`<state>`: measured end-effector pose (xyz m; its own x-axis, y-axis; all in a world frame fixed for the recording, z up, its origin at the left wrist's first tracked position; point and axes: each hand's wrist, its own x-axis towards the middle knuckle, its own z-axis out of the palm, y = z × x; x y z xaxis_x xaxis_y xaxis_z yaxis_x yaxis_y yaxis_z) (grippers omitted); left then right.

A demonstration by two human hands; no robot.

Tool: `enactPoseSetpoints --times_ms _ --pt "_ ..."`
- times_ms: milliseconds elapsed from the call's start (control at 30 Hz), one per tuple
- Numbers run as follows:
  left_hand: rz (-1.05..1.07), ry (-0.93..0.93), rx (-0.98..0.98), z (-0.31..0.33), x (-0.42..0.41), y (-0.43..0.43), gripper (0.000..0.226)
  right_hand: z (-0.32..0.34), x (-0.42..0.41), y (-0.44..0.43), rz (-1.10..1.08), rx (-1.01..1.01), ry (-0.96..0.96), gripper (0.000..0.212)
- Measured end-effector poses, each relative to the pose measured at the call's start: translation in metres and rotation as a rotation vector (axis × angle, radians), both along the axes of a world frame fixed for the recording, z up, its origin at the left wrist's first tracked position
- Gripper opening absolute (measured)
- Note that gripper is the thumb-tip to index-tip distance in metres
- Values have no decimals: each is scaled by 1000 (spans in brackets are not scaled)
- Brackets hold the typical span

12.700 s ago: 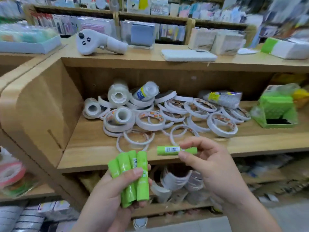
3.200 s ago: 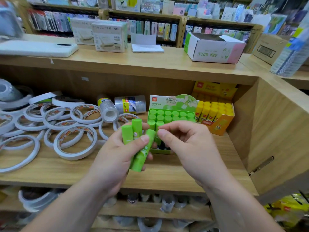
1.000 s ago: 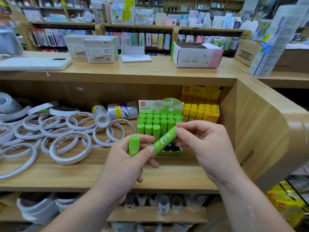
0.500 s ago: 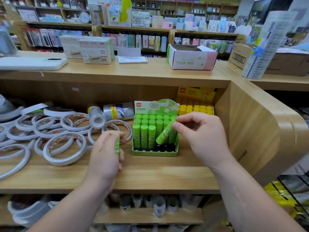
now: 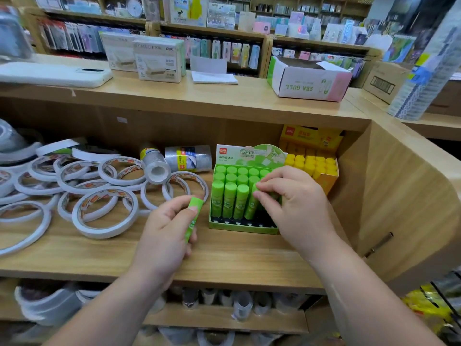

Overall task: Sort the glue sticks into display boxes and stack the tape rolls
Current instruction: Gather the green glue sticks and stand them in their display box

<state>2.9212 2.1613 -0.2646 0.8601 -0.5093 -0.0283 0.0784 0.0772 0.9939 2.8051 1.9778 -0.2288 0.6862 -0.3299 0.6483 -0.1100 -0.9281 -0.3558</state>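
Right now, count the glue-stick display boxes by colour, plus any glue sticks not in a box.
Green display box: 1
Yellow display box: 1
Green glue stick outside a box, held in the left hand: 1
Total: 3

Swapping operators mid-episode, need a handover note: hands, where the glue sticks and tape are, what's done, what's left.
Left hand: grips one loose green glue stick, beside the green display box.
Right hand: fingertips pinch the cap of a front-row stick standing in that box.
Done: that box is nearly full, with empty slots showing at its front right; the yellow display box holds yellow sticks.
To do: seat both sticks, then stack the tape rolls, which lie flat and scattered on the shelf to the left.
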Motion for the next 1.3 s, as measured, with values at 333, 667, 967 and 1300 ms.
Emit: enactPoseSetpoints --times_ms 333,667,967,1300 --pt "-21 93 -98 9 0 4 22 2 0 6 -16 -48 51 11" --pt "-239 -166 -168 53 -42 -16 23 30 -35 19 329 581 -77 19" --pt "-108 -472 -11 54 -39 -26 19 28 -44 7 222 690 -254 11" --pt "25 -679 419 -1 -5 -9 44 -1 -24 -15 -2 337 -168 10"
